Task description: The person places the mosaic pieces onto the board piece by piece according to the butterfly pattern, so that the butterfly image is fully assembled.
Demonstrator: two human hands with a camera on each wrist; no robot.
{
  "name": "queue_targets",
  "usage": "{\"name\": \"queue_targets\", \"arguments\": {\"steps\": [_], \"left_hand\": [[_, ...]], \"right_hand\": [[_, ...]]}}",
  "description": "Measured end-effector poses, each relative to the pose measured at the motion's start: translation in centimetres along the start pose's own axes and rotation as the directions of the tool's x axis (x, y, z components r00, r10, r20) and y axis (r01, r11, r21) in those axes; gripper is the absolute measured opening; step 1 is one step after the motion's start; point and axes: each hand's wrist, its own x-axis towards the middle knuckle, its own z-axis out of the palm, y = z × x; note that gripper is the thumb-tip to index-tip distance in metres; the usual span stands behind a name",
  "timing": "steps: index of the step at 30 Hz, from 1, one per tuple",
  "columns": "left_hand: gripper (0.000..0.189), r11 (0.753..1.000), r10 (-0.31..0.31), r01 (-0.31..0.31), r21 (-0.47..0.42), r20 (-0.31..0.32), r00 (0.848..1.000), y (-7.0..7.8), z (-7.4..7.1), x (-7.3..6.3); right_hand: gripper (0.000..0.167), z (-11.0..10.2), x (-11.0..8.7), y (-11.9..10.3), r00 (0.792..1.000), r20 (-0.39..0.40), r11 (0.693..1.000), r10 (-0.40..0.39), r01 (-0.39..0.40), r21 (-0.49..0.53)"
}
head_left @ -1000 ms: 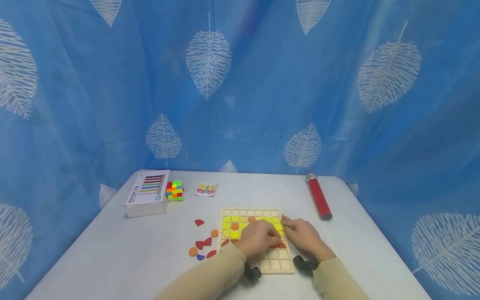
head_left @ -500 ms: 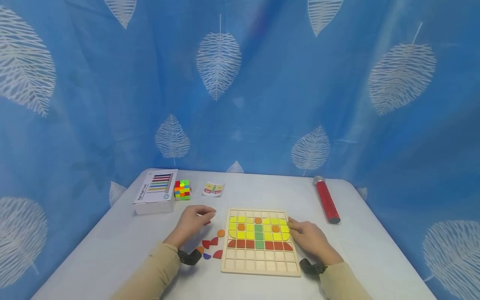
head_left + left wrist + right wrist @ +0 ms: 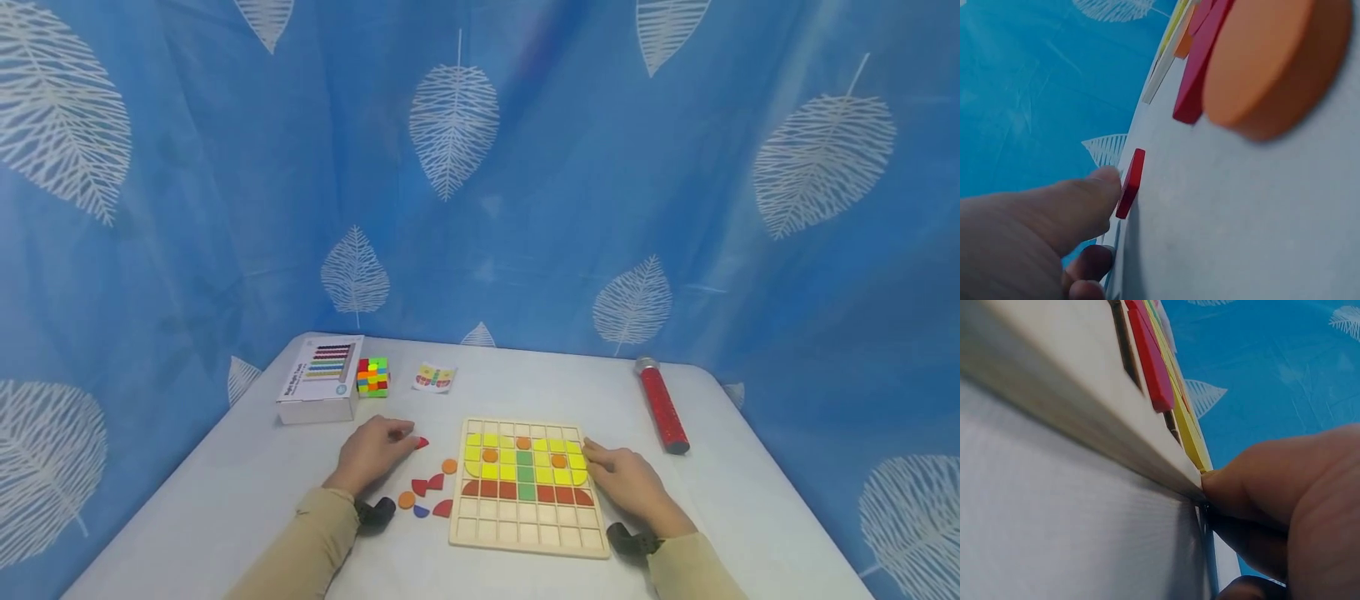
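Observation:
My left hand is at the left of the loose pieces, its thumb touching a red quarter-circle piece. In the left wrist view the thumb tip meets that red piece near the table surface, and the index finger is mostly hidden. My right hand rests against the right edge of a wooden grid board; the right wrist view shows its thumb touching the board's edge. Yellow, orange, green and red pieces fill several upper and middle cells of the board.
Between the left hand and board lie orange discs, red quarter pieces and a blue half-disc. Farther back are a white box, a puzzle cube and a pattern card. A red tube lies at right.
My left hand has moved from over the board to the left, down to the red piece, uncovering the green and red rows. The right hand stays at the board's edge; the head view shifted slightly.

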Motion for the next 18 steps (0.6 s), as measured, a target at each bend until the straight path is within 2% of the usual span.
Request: {"name": "queue_targets", "arguments": {"steps": [4, 7, 13, 18], "left_hand": [[0.033, 1.0, 0.021, -0.021, 0.021, -0.002, 1.0, 0.38, 0.04, -0.18], [0.027, 1.0, 0.008, -0.009, -0.003, -0.005, 1.0, 0.37, 0.11, -0.23], [0.018, 0.993, -0.038, 0.038, -0.109, 0.004, 0.999, 0.17, 0.3, -0.35], [0.013, 0.969, -0.003, 0.013, -0.248, 0.041, 0.999, 0.7, 0.13, -0.78]], "right_hand": [[0.048, 0.02, 0.04, 0.0, 1.0, 0.0, 1.0, -0.004, 0.004, 0.0], [0.048, 0.07, 0.08, 0.02, 1.0, 0.001, 1.0, -0.001, 0.001, -0.001], [0.048, 0.12, 0.13, -0.01, 1.0, 0.003, 1.0, 0.007, -0.007, -0.006], [0.049, 0.12, 0.13, -0.04, 1.0, 0.004, 1.0, 0.005, -0.005, -0.009]]}}
